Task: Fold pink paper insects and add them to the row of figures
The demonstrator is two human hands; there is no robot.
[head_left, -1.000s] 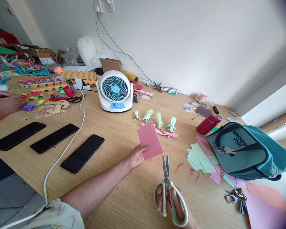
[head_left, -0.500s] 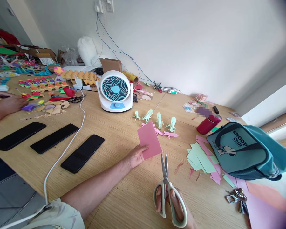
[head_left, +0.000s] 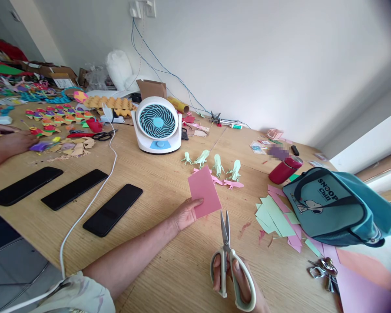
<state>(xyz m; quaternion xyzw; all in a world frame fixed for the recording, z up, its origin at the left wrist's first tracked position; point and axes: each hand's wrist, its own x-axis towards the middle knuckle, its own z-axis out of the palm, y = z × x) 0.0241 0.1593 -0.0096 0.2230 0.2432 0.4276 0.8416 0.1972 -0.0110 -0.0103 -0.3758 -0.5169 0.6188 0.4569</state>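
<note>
My left hand (head_left: 186,214) pinches a pink sheet of paper (head_left: 204,191) by its lower left edge, thumb on top, above the table. With fingers through the handles, my right hand (head_left: 244,282) grips a pair of scissors (head_left: 226,243). Their blades are slightly parted and point up, just below the paper's lower right corner. Behind the paper stand several pale green folded paper figures (head_left: 217,164). Pink folded figures (head_left: 233,184) lie in front of them, partly hidden by the sheet.
A fan (head_left: 158,126) stands at the back. Several black phones (head_left: 113,210) and a white cable (head_left: 84,213) lie left. Green and pink paper pieces (head_left: 273,213), a teal bag (head_left: 329,208), a red bottle (head_left: 285,169) and keys (head_left: 326,269) are right. Another person's hands (head_left: 9,141) work far left.
</note>
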